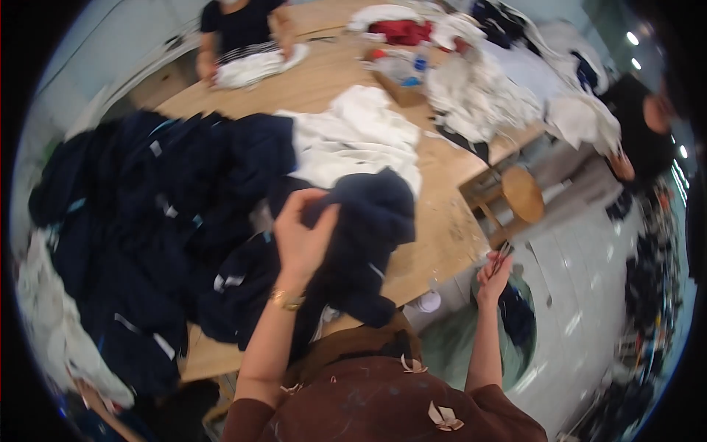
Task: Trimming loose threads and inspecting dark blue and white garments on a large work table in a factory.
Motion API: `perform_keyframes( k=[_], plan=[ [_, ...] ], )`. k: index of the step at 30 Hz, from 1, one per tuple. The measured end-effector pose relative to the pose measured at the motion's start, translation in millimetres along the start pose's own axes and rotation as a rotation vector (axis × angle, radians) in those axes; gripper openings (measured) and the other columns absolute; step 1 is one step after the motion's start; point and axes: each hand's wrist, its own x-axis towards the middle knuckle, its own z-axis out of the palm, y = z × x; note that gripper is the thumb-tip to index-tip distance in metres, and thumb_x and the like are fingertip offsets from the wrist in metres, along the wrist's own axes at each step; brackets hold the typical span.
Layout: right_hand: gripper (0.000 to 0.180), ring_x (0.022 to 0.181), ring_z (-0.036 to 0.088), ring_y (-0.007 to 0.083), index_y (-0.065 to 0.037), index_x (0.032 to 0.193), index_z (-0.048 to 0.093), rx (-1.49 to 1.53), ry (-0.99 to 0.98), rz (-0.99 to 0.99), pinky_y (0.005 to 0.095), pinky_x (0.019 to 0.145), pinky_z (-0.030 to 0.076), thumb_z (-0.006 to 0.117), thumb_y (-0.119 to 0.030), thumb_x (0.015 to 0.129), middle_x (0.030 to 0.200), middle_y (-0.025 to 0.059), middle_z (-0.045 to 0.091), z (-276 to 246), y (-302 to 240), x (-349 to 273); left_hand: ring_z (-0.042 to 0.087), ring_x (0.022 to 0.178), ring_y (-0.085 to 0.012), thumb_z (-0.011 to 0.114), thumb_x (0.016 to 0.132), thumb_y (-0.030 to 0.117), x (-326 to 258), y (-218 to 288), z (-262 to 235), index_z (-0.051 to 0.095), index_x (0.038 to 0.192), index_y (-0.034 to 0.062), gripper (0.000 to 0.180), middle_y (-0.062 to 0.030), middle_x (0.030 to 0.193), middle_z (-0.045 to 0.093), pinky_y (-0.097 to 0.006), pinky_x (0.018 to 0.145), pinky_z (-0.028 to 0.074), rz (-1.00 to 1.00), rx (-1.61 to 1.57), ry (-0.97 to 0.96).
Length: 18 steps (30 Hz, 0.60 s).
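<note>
The left hand pinches a navy garment between thumb and fingers — the cloth is at the wooden table's near edge, between a dark garment pile and the right hand, which grips small snips.

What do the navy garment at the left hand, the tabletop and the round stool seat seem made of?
Navy garment: matte fabric, given its soft folds; weave unclear. Tabletop: probably wood or plywood, fairly dull, from its tan colour. Stool seat: likely wood, from its warm brown colour; finish unclear.
</note>
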Motion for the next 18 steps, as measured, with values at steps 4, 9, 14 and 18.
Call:
perform_keyframes(
  k=[4, 9, 14, 18],
  plan=[
    [0.028, 0.051, 0.041, 0.0055, -0.003, 0.081, 0.054, -0.395, -0.512, -0.384, 0.0222, 0.045, 0.033, 0.052, -0.029, 0.092, 0.057, -0.0020, 0.044, 145.8, -51.5, -28.7, 0.057, 0.079, -0.0075, 0.067, 0.077, 0.000, -14.9, -2.7, -15.8, 0.059, 0.094, 0.0001, 0.018, -0.0015, 0.086, 0.061, -0.020, 0.073, 0.045, 0.028, -0.009, 0.042],
    [0.025, 0.051, 0.052, 0.0173, -0.004, 0.085, 0.055, -0.694, -0.921, -0.582, 0.0284, 0.050, 0.042, 0.066, -0.026, 0.082, 0.060, 0.0077, 0.053, 220.3, -75.8, -86.2, 0.064, 0.080, -0.0189, 0.069, 0.071, -0.001, -28.0, 1.6, -33.3, 0.062, 0.090, 0.0015, 0.021, -0.0081, 0.086, 0.065, -0.026, 0.075, 0.049, 0.069, -0.003, 0.125],
    [0.031, 0.050, 0.055, 0.0243, -0.008, 0.079, 0.053, -0.757, -0.910, -0.852, 0.0326, 0.045, 0.041, 0.065, -0.036, 0.082, 0.057, 0.0066, 0.054, 229.4, -62.6, -103.0, 0.059, 0.076, -0.0100, 0.067, 0.074, -0.003, -34.2, 6.1, -41.2, 0.061, 0.092, 0.0007, 0.019, -0.0051, 0.083, 0.064, -0.021, 0.070, 0.046, 0.117, 0.059, 0.129],
    [0.033, 0.049, 0.055, 0.0242, -0.008, 0.077, 0.051, -0.790, -0.874, -0.946, 0.0329, 0.044, 0.040, 0.063, -0.037, 0.083, 0.060, 0.0058, 0.054, 230.9, -56.5, -107.3, 0.060, 0.075, -0.0117, 0.068, 0.073, -0.003, -36.1, 6.3, -40.3, 0.061, 0.091, 0.0013, 0.020, -0.0054, 0.083, 0.064, -0.022, 0.069, 0.046, 0.146, 0.084, 0.121]
  ],
)
